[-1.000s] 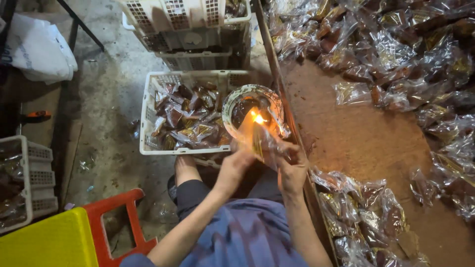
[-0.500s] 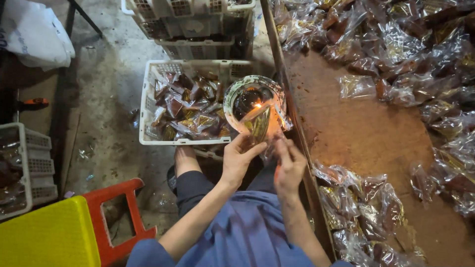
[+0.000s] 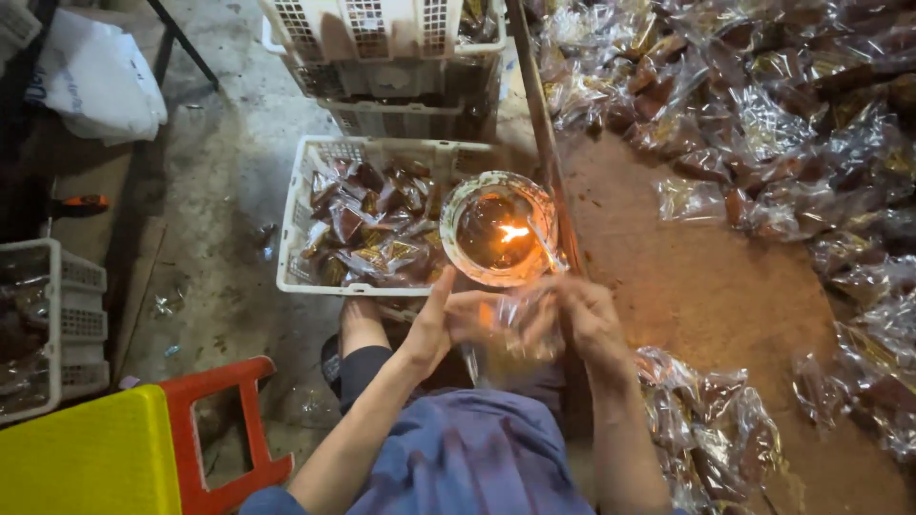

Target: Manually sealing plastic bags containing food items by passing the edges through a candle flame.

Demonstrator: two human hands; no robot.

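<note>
A brown table [image 3: 725,315] is seen along the right side, strewn with heaps of clear wrapped packets [image 3: 763,124], some of which also lie near its lower edge. On the grey floor [image 3: 210,191] a white crate [image 3: 382,224] is set, filled with more brown packets, and further crates [image 3: 401,57] are stacked behind it. A yellow and red stool [image 3: 134,448] is seen at the lower left. A round bowl [image 3: 498,229] with a small flame [image 3: 512,232] burning inside is placed just beside the table edge (right next to the crate). Just below the bowl, a clear bag [image 3: 510,334] is held between both hands. The left hand [image 3: 441,324] is closed on the bag's left side with the thumb raised, and the right hand [image 3: 587,319] is pinched on its right side, fingers curled around the film.
</note>
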